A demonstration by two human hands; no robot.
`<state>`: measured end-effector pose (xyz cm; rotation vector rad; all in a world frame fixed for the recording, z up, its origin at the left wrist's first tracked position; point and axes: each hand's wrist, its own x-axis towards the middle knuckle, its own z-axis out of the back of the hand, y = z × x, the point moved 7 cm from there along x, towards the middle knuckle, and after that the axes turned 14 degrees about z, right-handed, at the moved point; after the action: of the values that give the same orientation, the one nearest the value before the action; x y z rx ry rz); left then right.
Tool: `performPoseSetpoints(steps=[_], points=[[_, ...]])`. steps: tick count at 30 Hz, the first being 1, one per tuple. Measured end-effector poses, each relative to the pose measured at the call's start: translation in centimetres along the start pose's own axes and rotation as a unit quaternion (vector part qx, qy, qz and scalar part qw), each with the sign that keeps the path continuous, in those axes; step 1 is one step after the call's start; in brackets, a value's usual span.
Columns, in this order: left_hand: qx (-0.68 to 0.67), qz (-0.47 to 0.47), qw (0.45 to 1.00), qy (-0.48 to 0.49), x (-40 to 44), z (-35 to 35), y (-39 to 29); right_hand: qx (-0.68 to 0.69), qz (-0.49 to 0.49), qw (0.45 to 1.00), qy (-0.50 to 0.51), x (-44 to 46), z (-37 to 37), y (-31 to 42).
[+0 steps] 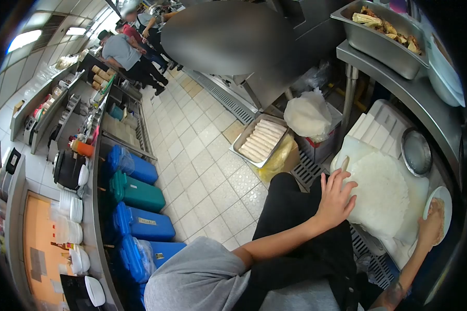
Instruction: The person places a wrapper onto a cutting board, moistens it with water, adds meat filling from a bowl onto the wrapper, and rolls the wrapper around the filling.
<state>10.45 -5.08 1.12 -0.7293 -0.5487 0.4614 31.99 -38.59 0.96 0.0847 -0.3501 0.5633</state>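
My left hand (336, 199) is held with its fingers spread at the near left edge of the board, holding nothing. Close to its fingertips is a small pale, stubby object (345, 163) of unclear kind. Flat white sheets (381, 189), apparently thin wrappers, cover the white board (392, 251). On the right, my right hand (429, 228) reaches into a white plate (448, 196) with a brownish crumbly filling (437, 215); its fingertips are hidden there. A round metal bowl (416, 152) stands beyond the sheets, beside white rolls or folded strips (371, 129).
A metal tray of pale rolls (259, 139) sits by a yellow bag (279, 159) on the left. Above the board, a steel shelf (394, 85) bears a deep food pan (384, 49). Blue bins (140, 220) line the far counter; people (132, 57) stand beyond.
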Motion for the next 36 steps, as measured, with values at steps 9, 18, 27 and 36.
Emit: performPoseSetpoints(steps=[9,18,27,36], points=[[0.002,0.006,1.000,-0.004,-0.1,-0.3,0.1,0.066,-0.064,0.992,0.084,1.0,-1.1,-1.8],[0.018,0.010,1.000,-0.009,-0.3,-0.4,0.8,0.461,-0.168,0.870,0.053,1.2,-4.1,-6.5],[0.017,-0.057,0.996,-0.058,0.8,1.4,-0.9,0.455,0.085,0.877,0.129,2.4,4.4,14.0],[-0.138,-0.145,0.959,0.201,1.4,-1.8,-4.7,0.455,0.107,0.884,-0.014,-0.9,3.0,18.9]])
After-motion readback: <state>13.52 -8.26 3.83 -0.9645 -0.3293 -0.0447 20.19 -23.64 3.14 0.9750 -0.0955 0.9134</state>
